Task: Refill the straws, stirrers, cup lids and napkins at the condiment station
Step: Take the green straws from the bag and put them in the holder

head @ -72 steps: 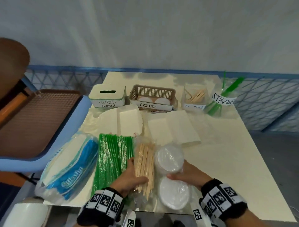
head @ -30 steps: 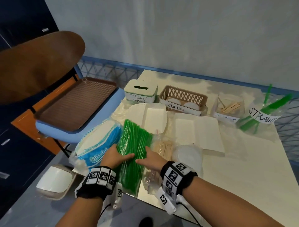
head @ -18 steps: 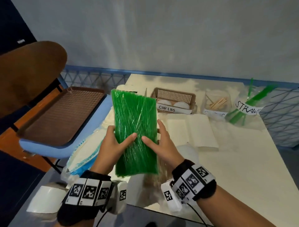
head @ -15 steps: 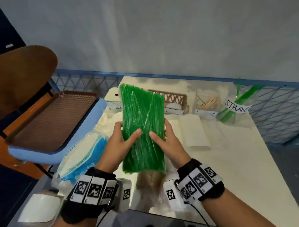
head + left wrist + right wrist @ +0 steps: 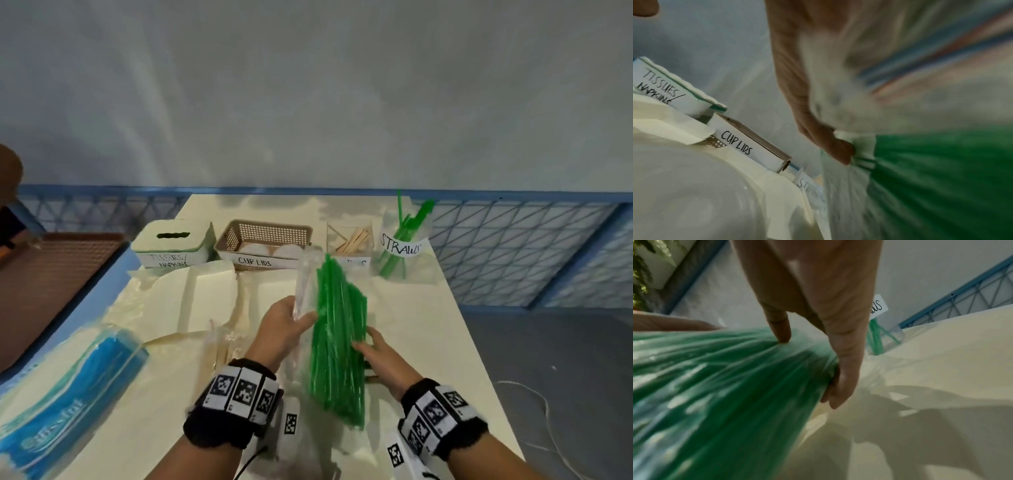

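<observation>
Above the middle of the pale surface [image 5: 428, 342], both hands hold up a clear bag of green straws [image 5: 337, 342], and the bag leans with its top toward the far row of boxes. The left hand [image 5: 279, 334] pinches the loose clear plastic at the bag's left edge, with thumb and fingers [image 5: 838, 152] curled tight on it. The right hand [image 5: 383, 356] grips the bag's right side, its thumb [image 5: 780, 331] pressing the front and the other fingers wrapped behind. At the back of the surface stand four holders in a row. From left to right they are a white box marked tissues and napkins [image 5: 171, 245], a brown basket marked cup lids [image 5: 263, 243] with a few white lids inside, a clear box with a few wooden stirrers [image 5: 349, 241], and a clear cup marked straws [image 5: 399, 250] with a few green straws in it. The cup stands just past the top of the bag, a little to the right. Near the left edge lies a blue and white pack of tissues [image 5: 68, 394]. Folded white napkins [image 5: 205, 298] lie between that pack and the row of holders.
</observation>
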